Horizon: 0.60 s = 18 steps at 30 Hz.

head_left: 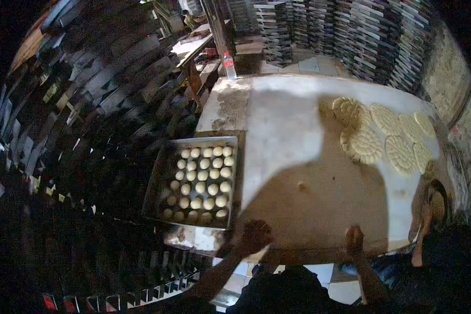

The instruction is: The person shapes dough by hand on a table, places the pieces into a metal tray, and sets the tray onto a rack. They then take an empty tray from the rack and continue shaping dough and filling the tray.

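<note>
My left hand [255,233] is low over the near edge of the white work table [277,120], close to the tray's right corner, its fingers loosely apart. Farther right along the same edge, my right hand [355,238] is curled closed, and I cannot tell whether anything is in it. Both lie in shadow. A small lump of dough [301,184] rests on the tabletop beyond them. To the left, a metal baking tray [234,183] carries rows of round dough balls [201,187].
Flat, round, spiral-patterned dough pieces [384,119] lie at the table's right. A bottle with a red cap [228,65] stands at the far left corner. Another person's arm [425,222] is at the right edge. Tall stacks of trays [369,39] rise behind.
</note>
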{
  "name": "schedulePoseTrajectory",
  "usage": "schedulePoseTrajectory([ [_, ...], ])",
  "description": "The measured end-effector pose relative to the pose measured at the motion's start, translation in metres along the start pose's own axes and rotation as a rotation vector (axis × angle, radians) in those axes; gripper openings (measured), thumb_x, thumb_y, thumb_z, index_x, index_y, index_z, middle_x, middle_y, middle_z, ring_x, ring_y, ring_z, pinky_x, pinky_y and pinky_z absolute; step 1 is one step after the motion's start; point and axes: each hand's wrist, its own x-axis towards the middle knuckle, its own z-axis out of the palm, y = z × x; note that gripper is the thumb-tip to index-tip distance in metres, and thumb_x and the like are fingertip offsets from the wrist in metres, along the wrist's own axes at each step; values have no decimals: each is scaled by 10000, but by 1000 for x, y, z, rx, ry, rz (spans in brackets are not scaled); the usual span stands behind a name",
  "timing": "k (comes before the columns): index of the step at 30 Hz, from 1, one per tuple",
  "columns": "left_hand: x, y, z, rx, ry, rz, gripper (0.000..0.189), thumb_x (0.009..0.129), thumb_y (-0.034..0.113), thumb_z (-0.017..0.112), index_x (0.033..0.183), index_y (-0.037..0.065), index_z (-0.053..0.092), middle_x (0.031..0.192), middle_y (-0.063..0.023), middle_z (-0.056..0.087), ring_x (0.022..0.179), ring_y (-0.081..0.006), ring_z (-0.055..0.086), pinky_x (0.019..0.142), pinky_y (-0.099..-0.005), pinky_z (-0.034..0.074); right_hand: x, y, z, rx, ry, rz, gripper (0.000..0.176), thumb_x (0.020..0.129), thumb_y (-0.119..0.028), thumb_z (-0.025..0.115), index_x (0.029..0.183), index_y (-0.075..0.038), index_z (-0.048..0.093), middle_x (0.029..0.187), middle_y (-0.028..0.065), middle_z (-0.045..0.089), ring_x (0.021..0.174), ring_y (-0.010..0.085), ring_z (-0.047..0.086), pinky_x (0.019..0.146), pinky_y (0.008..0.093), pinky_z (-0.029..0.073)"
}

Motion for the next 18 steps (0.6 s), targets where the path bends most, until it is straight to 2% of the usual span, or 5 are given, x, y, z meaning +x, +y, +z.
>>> schedulePoseTrajectory([
  [3, 77, 32, -105, -49, -245, -71, 456, 826, 483, 672, 996, 61, 642, 1052, -148, 610, 1079, -364, 518, 944, -509, 406, 55, -26, -70, -147, -314, -235, 322, 956, -307, 493, 894, 6, 538, 897, 224, 446, 844, 365, 477, 806, 493, 403],
  [5, 105, 52, -109, -179, 303, 9, 400, 807, 439, 701, 955, 71, 648, 1008, -137, 610, 1034, -355, 531, 897, -505, 423, 98, -18, -39, -102, -178, -110, 339, 937, -340, 495, 899, -5, 535, 877, 210, 444, 843, 372, 464, 846, 526, 369],
  [9, 145, 61, 21, 168, -19, 198, 421, 876, 326, 657, 1196, 62, 587, 1180, -145, 574, 1122, -330, 512, 984, -458, 409, 119, -31, 45, 105, -109, -71, 332, 912, -309, 544, 1015, 7, 538, 920, 195, 491, 871, 371, 475, 909, 540, 363],
  [13, 27, 107, 79, -1035, 11, -464, 454, 961, 183, 521, 1385, 39, 445, 1415, -177, 450, 1314, -296, 414, 1130, -448, 315, 58, -52, 12, 104, -367, -335, 331, 896, -315, 539, 971, 7, 538, 993, 209, 508, 987, 420, 485, 978, 580, 330],
  [18, 59, 35, -19, -23, 151, -291, 332, 912, 178, 579, 1200, 17, 537, 1194, -156, 588, 1029, -339, 585, 958, -445, 453, 113, 23, -18, 24, -479, -80, 319, 863, -311, 534, 890, 7, 526, 1050, 228, 517, 1076, 469, 493, 1031, 621, 304],
])
